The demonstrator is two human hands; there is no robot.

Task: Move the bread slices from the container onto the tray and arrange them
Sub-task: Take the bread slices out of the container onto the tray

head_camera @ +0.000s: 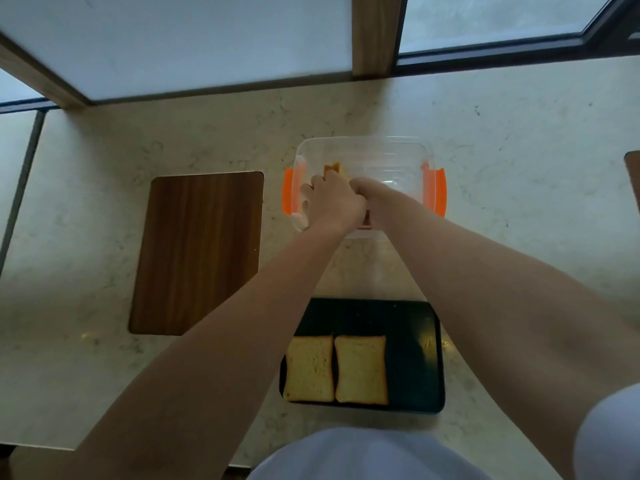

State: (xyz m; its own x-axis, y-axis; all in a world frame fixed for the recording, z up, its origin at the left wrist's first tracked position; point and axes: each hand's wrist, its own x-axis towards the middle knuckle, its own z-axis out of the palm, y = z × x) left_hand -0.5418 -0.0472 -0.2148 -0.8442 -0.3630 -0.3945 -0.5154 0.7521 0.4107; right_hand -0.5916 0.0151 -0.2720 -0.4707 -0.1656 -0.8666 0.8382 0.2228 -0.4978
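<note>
A clear plastic container (398,157) with orange clips stands on the counter ahead of me. Both hands reach into its left half. My left hand (332,199) is closed around a bread slice (335,169) whose corner sticks up above the fingers. My right hand (367,192) is pressed against the left one at the same slice; its fingers are hidden. Nearer to me lies a black tray (415,341) with two bread slices flat side by side, one on the left (309,368) and one beside it (361,368). The tray's right part is bare.
A dark wooden board (197,251) lies on the pale stone counter (519,202), left of the container and tray. A window and a wooden post line the far edge. Another brown object (633,178) peeks in at the right edge.
</note>
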